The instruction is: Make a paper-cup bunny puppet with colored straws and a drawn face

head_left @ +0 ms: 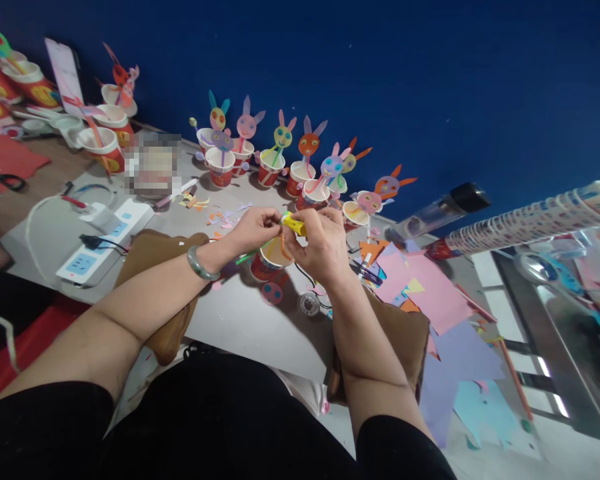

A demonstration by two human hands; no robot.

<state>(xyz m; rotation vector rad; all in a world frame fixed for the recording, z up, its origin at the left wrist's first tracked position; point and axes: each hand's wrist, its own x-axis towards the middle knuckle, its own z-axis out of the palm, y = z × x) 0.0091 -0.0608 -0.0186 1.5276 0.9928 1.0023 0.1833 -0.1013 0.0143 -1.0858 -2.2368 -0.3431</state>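
My right hand (323, 243) grips a small yellow glue stick (296, 225) with a light green end, level with my left hand. The fingers of my left hand (257, 230) are pinched together close to that green end; what they hold is too small to make out. Just below both hands, a red and white paper cup (266, 268) stands on the table with an orange strip (284, 245) at its rim. A pink paper disc (271, 293) with blue eye spots is at the cup's near side. My hands partly hide the cup.
Several paper cups with rabbit figures (283, 137) line the blue wall. A power strip (105, 243) lies left. Brown cushions (155, 287) lie under my forearms. Pink paper sheets (437, 293), scissors (367, 272) and a long cup stack (525, 220) are right. Paper scraps (225, 219) lie beyond my left hand.
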